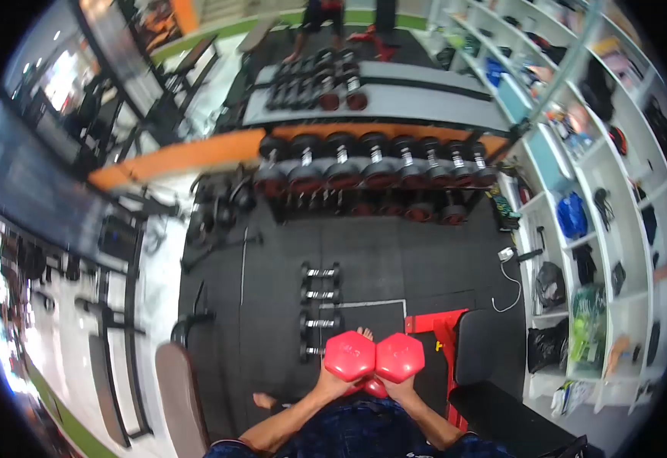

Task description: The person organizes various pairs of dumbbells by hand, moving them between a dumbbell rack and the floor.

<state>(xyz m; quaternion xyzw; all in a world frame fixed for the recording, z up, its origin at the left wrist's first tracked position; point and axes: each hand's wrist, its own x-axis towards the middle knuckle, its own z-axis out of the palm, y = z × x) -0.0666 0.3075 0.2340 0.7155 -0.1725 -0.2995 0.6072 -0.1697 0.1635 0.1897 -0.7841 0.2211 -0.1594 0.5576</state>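
Note:
Two red hex dumbbells are held close in front of my body, their upper ends touching side by side. My left hand [335, 380] is closed on the left red dumbbell [350, 356], just under its top end. Closed on the right red dumbbell [400, 357] is my right hand [399, 389]. Both handles and most of the fingers are hidden behind the big ends. Lower red ends show partly between my wrists. On the floor just beyond, several black-ended dumbbells [320, 295] with metal handles lie in a column.
Ahead stands a dumbbell rack [276, 204] loaded with black dumbbells [341, 153], with a mirror behind it. A black-padded bench [480, 347] on a red frame is close on my right. White shelves [593, 305] line the right side. A brown-padded bench [177, 389] is at left.

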